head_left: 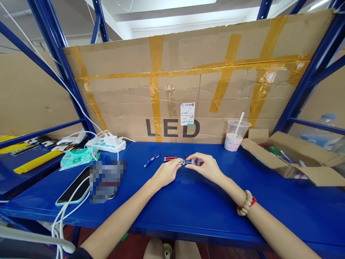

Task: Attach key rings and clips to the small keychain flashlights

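Note:
Near the middle of the blue table, my left hand point(166, 173) rests with its thumb and fingers closed on a small silver metal piece point(183, 162). My right hand point(206, 167) comes in from the right, thumb and index finger closed around a thin pale loop point(188, 163) beside that piece. Whether the loop and the metal piece are joined is too small to tell. Just beyond my left hand lies a red metallic tube point(169, 158), partly covered by it. A small red bit point(185, 157) shows behind the fingertips. To the left, a blue pen-like piece point(152, 161) lies at a slant.
A plastic cup point(235, 138) with a straw and an open cardboard box point(285, 153) of pens stand at the right. On the left are a power strip point(107, 144), a tissue pack point(78, 158), a phone point(74, 189), and white cables point(62, 216). Taped cardboard point(121, 104) backs the table.

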{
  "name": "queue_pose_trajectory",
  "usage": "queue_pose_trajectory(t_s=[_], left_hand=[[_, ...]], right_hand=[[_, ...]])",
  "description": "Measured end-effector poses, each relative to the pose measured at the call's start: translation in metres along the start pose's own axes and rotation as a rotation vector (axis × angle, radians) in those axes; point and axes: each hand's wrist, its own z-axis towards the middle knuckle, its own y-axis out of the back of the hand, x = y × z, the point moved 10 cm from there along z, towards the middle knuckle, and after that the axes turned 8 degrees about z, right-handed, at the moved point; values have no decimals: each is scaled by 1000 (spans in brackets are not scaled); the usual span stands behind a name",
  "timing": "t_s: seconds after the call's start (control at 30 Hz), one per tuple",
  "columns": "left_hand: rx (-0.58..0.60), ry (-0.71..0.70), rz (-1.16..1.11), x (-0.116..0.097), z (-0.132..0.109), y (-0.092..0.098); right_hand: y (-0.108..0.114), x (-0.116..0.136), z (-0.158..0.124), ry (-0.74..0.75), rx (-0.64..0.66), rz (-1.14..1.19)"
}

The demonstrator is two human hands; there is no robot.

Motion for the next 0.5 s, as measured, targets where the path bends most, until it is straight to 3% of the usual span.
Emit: queue_pose_trajectory(t_s=[0.17, 0.5], left_hand=[[21, -24, -6, -4, 0, 0], [92, -5, -55, -7, 0, -5]], right_hand=[[2, 15, -2, 127, -32, -26], [2, 18, -4, 181, -53, -157]])
